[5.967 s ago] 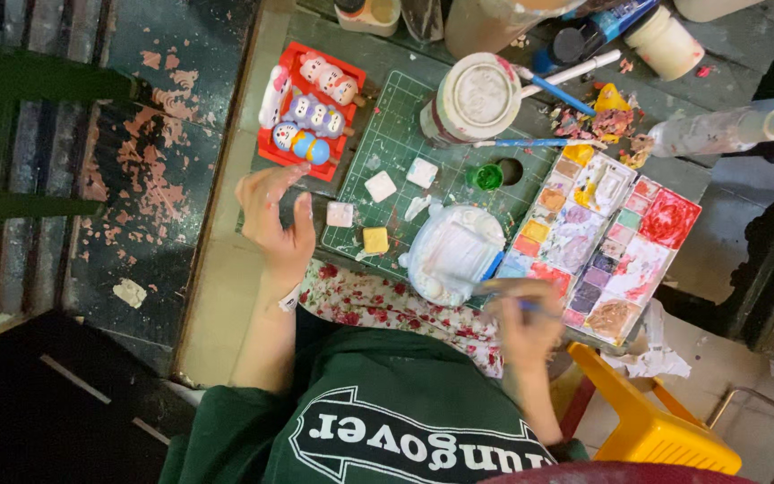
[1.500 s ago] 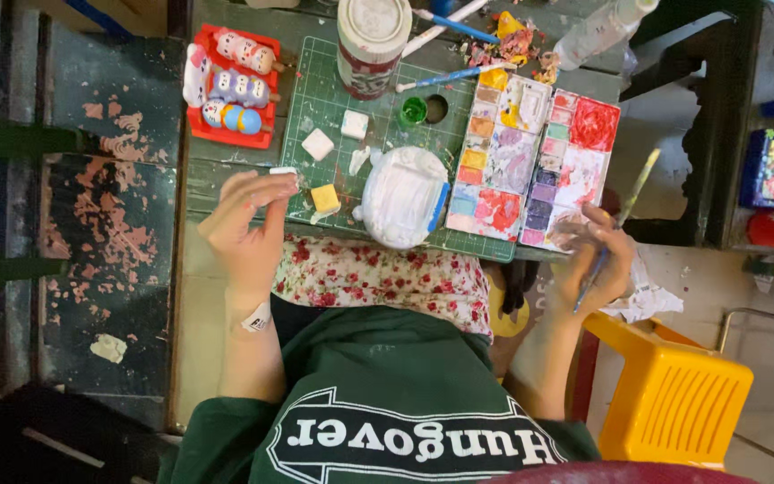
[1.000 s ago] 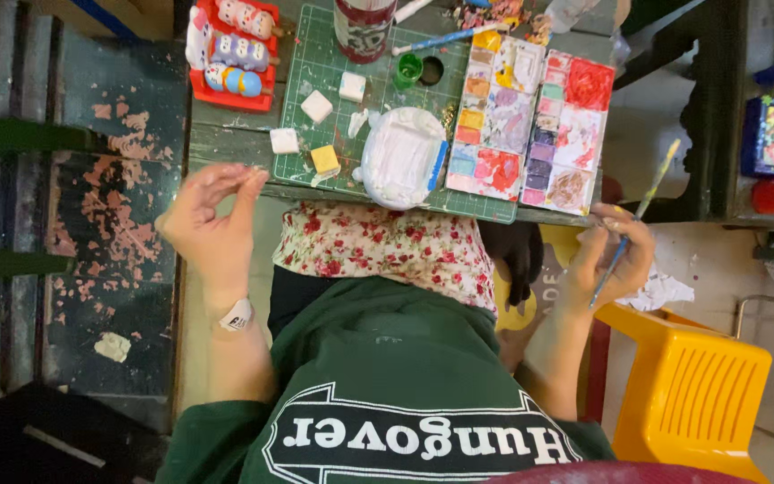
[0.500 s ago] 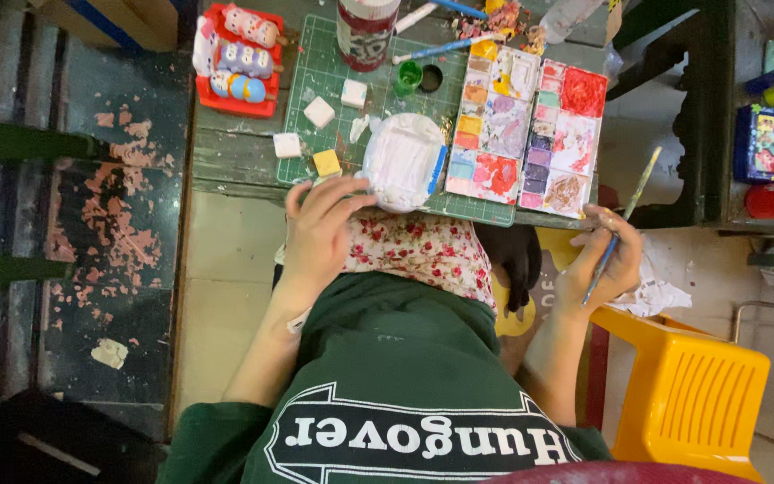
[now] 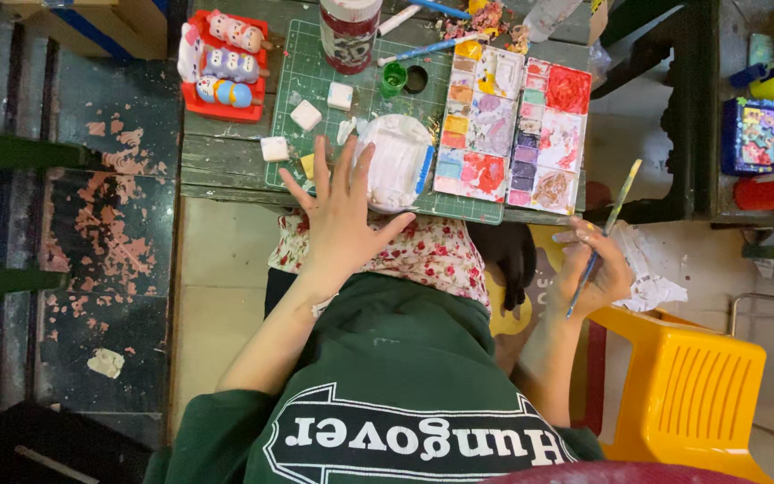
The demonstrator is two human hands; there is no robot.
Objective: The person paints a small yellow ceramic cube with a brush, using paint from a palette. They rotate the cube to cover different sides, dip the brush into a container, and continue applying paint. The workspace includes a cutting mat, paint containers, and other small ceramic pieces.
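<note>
Five spread fingers mark our left hand (image 5: 340, 224), flat and wide, fingertips reaching over the green cutting mat (image 5: 315, 90) beside the white crumpled lump (image 5: 398, 161). Rightward lies the stained paint palette (image 5: 512, 130) on the worn wooden table (image 5: 221, 166). Our right hand (image 5: 595, 273) pinches a thin paintbrush (image 5: 604, 235) above the glossy yellow plastic stool (image 5: 687, 390).

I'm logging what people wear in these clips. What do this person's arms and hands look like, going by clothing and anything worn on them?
Both forearms are bare, with dark green sleeves pushed up near the elbows, part of a dark green top with white lettering. The left hand and the right hand wear no gloves, and no rings or bracelets can be made out. Paint stains cannot be judged at this size.
</note>
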